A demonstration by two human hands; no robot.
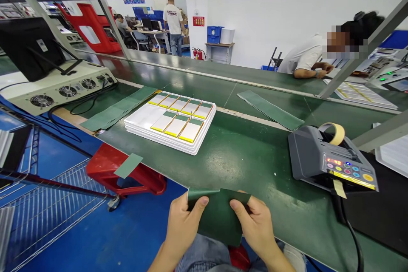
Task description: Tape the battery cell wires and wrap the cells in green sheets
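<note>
My left hand (184, 220) and my right hand (256, 223) grip a dark green sheet (219, 216) above my lap, at the table's near edge. Both thumbs press on its near face, and the other fingers are mostly hidden behind it. Its top edge shows a step near the middle, so it may be folded or more than one piece. Beyond my hands lies a stack of white trays (140, 121). On the top tray, flat white battery-like pouches (177, 126) with yellow ends and green strips lie in two rows, with thin dark wires.
Right: a grey tape dispenser (306, 157) with a tape strip (339, 188) sticking out. Long green sheets (270, 109) lie behind it, more green sheets (121, 108) left of the trays. A red stool (140, 178) bears a green piece (129, 165). A co-worker (302, 57) leans over the far bench.
</note>
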